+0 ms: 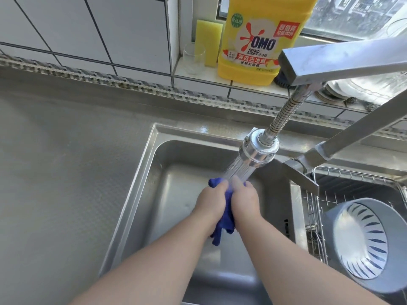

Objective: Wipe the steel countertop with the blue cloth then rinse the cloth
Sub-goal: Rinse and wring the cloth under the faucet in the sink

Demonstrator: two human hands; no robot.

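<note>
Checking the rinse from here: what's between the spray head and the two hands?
In the head view, only the fan of running water spans from the spray head to the blue cloth, which the left hand and right hand grip.

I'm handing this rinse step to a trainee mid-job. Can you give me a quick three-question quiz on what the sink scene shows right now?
1. True or false: water is spraying from the faucet head onto the blue cloth.
2. Which hands hold the cloth? A) left hand only B) right hand only C) both
3. Fill in: the yellow detergent bottle stands on the tiled ____ behind the sink.

Key
1. True: the spray lands where the hands bunch the cloth.
2. C: each hand has a grip on it, over the basin.
3. Ledge, beside the yellow sponge and a clear glass.
</note>
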